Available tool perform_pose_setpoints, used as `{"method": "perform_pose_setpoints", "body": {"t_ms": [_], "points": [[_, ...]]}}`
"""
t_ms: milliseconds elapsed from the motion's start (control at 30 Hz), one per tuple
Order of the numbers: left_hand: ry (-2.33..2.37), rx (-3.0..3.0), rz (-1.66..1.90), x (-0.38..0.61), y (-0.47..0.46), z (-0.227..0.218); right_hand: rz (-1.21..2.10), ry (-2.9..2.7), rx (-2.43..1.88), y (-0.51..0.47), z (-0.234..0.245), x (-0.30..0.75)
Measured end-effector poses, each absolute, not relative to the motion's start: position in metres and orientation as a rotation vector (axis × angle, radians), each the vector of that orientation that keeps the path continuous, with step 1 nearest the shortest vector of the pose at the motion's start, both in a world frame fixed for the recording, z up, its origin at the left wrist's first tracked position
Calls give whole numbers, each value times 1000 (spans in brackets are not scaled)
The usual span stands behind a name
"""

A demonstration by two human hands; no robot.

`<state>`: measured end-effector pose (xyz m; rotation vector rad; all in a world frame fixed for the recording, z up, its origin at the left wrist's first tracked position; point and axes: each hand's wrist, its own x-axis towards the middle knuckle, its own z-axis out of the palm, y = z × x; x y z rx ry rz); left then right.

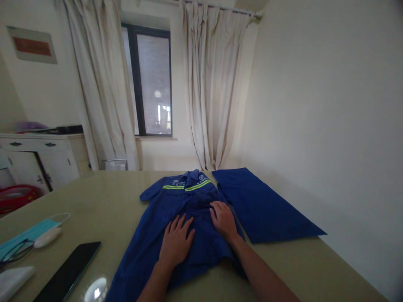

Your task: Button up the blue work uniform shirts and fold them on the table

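A dark blue short-sleeved work shirt (185, 203) lies spread on the table, collar toward the window, with a yellow-green stripe and white print across the chest. My left hand (176, 240) rests on its lower front, palm down, fingers apart. On the shirt's right side lies my right hand (224, 219), its fingers stretched out and slightly bent on the cloth. Creases run through the fabric between the two hands. The hem nearest me is uneven and lifts a little below my right wrist. To the right, a flat blue piece of cloth (264, 205) lies beside the shirt.
On the left of the table (103, 201) are a black phone (67, 272), a light blue face mask (31, 235), glasses (17, 251), a white computer mouse (47, 238) and a white box-like item (15, 282). A white cabinet (56, 155) stands beyond; a wall borders the right side.
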<state>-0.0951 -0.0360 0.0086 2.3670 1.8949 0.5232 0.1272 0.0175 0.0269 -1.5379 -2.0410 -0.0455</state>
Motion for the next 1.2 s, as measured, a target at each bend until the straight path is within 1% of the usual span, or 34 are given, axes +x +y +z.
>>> {"method": "perform_pose_setpoints", "body": {"t_ms": [100, 200, 333, 467, 567, 633, 767, 833, 900, 1033, 1200], "points": [[1916, 2406, 528, -95, -23, 9, -11, -2052, -1409, -5, 45, 116], [1919, 2401, 585, -96, -11, 9, 188, -2189, -1319, -32, 53, 95], [1838, 2194, 907, -107, 1, 3, 373, -2326, -1269, -54, 40, 71], [1688, 1903, 1246, -123, 0, -3, 406, -2201, -1318, -49, 25, 69], [1691, 1851, 1381, -124, -12, 8, 489, -2034, -1308, -38, 21, 78], [1604, 1947, 1301, -120, -24, 21, 570, -1854, -1293, -34, 22, 88], [1304, 2116, 756, -113, -49, 40, 618, -1541, -1307, -32, 35, 111], [1342, 2138, 547, -112, -60, 41, 686, -1406, -1312, -33, 44, 120], [1396, 2164, 437, -110, -67, 41, 845, -1281, -1267, -33, 49, 125], [1306, 2250, 422, -102, -69, 47, 1118, -1200, -1107, -34, 52, 125], [1210, 2166, 575, -104, -58, 52, 1226, -1150, -1007, -36, 50, 121]]}}
